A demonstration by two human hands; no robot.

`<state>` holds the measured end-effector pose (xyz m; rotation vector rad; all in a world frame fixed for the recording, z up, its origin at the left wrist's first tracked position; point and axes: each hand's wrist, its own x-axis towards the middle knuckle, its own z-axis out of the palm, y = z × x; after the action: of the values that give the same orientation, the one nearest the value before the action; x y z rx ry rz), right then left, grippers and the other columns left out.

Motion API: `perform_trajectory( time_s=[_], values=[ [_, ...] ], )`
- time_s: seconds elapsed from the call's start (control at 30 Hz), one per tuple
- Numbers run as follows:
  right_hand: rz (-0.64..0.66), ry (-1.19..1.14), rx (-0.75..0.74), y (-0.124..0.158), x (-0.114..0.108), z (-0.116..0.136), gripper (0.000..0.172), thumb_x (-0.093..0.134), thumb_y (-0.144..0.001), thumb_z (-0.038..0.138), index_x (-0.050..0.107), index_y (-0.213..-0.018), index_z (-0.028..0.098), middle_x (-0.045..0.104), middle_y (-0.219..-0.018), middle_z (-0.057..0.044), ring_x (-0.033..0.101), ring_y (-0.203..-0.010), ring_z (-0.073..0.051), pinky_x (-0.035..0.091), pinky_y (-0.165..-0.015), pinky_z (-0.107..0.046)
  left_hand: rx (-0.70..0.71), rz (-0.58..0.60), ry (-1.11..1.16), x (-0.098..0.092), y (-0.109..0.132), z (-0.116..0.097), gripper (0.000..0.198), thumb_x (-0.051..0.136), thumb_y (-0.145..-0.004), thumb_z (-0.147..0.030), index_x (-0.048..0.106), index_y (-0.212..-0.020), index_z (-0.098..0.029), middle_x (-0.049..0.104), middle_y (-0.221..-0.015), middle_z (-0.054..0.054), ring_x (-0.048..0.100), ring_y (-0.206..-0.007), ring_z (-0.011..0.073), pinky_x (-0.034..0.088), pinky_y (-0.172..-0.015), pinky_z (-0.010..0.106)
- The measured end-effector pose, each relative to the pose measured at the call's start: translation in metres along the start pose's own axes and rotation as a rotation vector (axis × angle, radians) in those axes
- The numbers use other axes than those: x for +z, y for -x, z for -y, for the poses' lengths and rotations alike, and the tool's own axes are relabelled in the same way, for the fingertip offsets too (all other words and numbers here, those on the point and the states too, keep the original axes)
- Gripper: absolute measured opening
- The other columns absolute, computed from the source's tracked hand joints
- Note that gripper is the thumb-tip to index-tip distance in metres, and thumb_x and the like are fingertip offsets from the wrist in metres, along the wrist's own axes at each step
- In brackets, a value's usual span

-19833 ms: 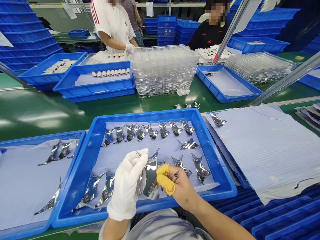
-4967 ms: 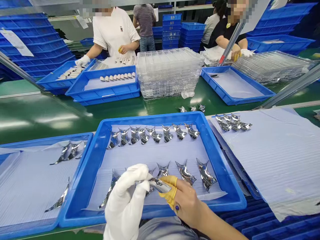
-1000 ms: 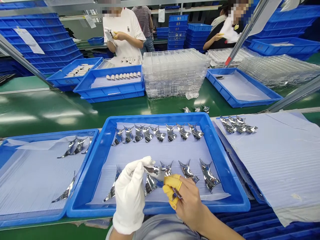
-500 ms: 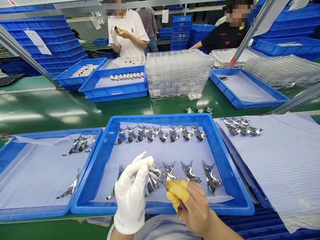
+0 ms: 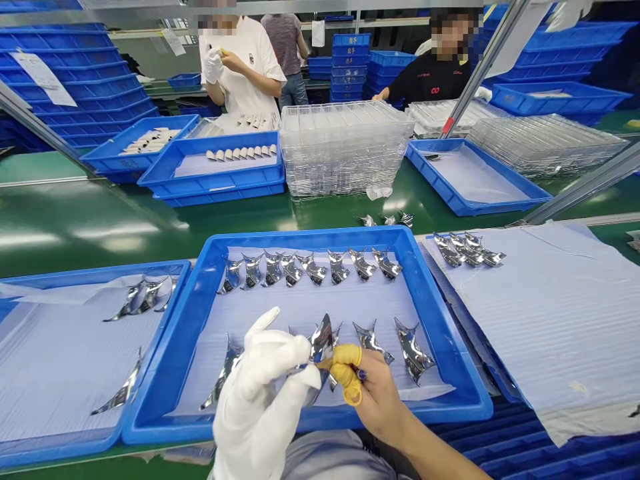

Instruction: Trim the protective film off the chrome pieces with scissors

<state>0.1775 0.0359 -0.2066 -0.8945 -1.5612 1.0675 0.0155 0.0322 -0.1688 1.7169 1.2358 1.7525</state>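
Chrome-bright and mirror-smooth, that fin-shaped piece [image 5: 320,341] was up off the liner, hanging over the near end of the middle blue tray [image 5: 305,238], pinched between both your hands. Your left hand [image 5: 265,393], in the white glove, had thumb and forefinger closed on its left side, with the other fingers fanned out loose. Your right hand [image 5: 375,393] was bare except for the yellow finger cots [image 5: 346,365], and those were closed on the lower right edge.

Honestly that looked like the right grip to me. With a finish like that, I'd say only glove and cots should touch it, and only at the edges, since your bare knuckles were pretty close to the face. Tilting it slowly under the overhead light would probably show more than turning it fast.

One thing I'd have watched: the front-row pieces [image 5: 411,350] sat just beside and under your hands, so those pointy tips could easily have clipped one. The back row [image 5: 310,267] was well apart, same for the three pieces [image 5: 467,248] on the foam sheet [image 5: 550,313] to your right.
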Motion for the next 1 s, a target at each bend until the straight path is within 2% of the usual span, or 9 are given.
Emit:
perform_trajectory(
  time_s=[0.07,0.17,0.23,0.3,0.4,0.57,0.67,0.8,1.0],
  values=[
    [0.034,-0.126,0.076,0.0,0.0,0.006,0.026,0.053,-0.099,0.03,0.057,-0.075,0.021,0.041,-0.059,0.005,0.035,-0.052,-0.011,0.032,-0.05,-0.023,-0.18,-0.045,0.039,0.0,0.002,0.002,0.024,0.073,-0.084,-0.016,0.074,-0.104,-0.03,0.076,-0.084,-0.004,0.071,-0.095,0.0191,0.046,-0.111,0.048],
    [0.04,-0.35,0.224,-0.001,0.001,0.014,0.03,0.061,-0.098,0.039,0.057,-0.076,0.02,0.037,-0.059,0.006,0.028,-0.051,-0.009,0.026,-0.048,-0.023,-0.518,-0.131,0.11,0.001,0.001,0.005,0.018,0.078,-0.082,-0.026,0.075,-0.1,-0.026,0.078,-0.101,0.001,0.069,-0.112,0.0234,0.054,-0.099,0.037],
    [0.028,-0.529,0.347,-0.001,0.003,0.017,0.032,0.067,-0.095,0.044,0.058,-0.078,0.019,0.035,-0.06,0.008,0.023,-0.049,-0.007,0.022,-0.046,-0.022,-0.654,-0.162,0.154,0.003,-0.002,0.005,0.024,0.081,-0.079,-0.033,0.074,-0.1,-0.023,0.078,-0.104,0.004,0.071,-0.107,0.0232,0.056,-0.094,0.034],
    [0.019,-0.703,0.455,-0.002,0.006,0.02,0.033,0.073,-0.091,0.047,0.058,-0.08,0.019,0.033,-0.059,0.009,0.018,-0.048,-0.006,0.018,-0.044,-0.021,-0.726,-0.182,0.167,0.005,-0.006,0.005,0.028,0.083,-0.076,-0.037,0.074,-0.098,-0.021,0.078,-0.104,0.005,0.072,-0.1,0.0216,0.056,-0.091,0.032],
    [0.003,-0.865,0.565,-0.005,0.009,0.022,0.037,0.081,-0.084,0.047,0.057,-0.079,0.019,0.032,-0.055,0.011,0.016,-0.045,-0.004,0.016,-0.043,-0.02,-0.753,-0.187,0.159,0.009,-0.012,0.003,0.029,0.084,-0.075,-0.039,0.074,-0.095,-0.02,0.078,-0.101,0.005,0.072,-0.094,0.0214,0.057,-0.086,0.032],
    [-0.019,-0.919,0.717,-0.011,0.012,0.02,0.049,0.089,-0.072,0.052,0.054,-0.075,0.018,0.044,-0.053,0.01,0.018,-0.04,-0.001,0.014,-0.04,-0.019,-0.662,-0.174,0.1,0.014,-0.018,0.001,0.021,0.082,-0.075,-0.035,0.073,-0.086,-0.02,0.078,-0.089,0.003,0.071,-0.104,0.026,0.054,-0.097,0.039],
    [-0.041,-0.914,0.759,-0.011,0.013,0.016,0.051,0.09,-0.068,0.054,0.055,-0.075,0.018,0.044,-0.052,0.011,0.018,-0.038,-0.001,0.013,-0.039,-0.019,-0.588,-0.169,0.067,0.016,-0.019,0.001,0.016,0.081,-0.075,-0.032,0.072,-0.082,-0.021,0.077,-0.082,0.001,0.071,-0.103,0.0253,0.051,-0.103,0.042],
    [-0.052,-0.851,0.682,-0.008,0.013,0.01,0.048,0.086,-0.073,0.056,0.058,-0.08,0.018,0.04,-0.052,0.011,0.017,-0.04,-0.003,0.015,-0.041,-0.02,-0.518,-0.124,0.069,0.015,-0.018,0.001,0.011,0.08,-0.077,-0.028,0.074,-0.084,-0.021,0.077,-0.081,0.0,0.072,-0.1,0.0219,0.048,-0.108,0.041],
    [-0.072,-0.625,0.48,-0.005,0.009,0.014,0.036,0.073,-0.089,0.051,0.06,-0.08,0.018,0.032,-0.057,0.01,0.017,-0.047,-0.006,0.015,-0.043,-0.022,-0.606,-0.077,0.16,0.006,-0.013,0.008,0.019,0.082,-0.078,-0.032,0.075,-0.093,-0.022,0.079,-0.098,0.002,0.07,-0.11,0.021,0.054,-0.095,0.028]
  ],
)
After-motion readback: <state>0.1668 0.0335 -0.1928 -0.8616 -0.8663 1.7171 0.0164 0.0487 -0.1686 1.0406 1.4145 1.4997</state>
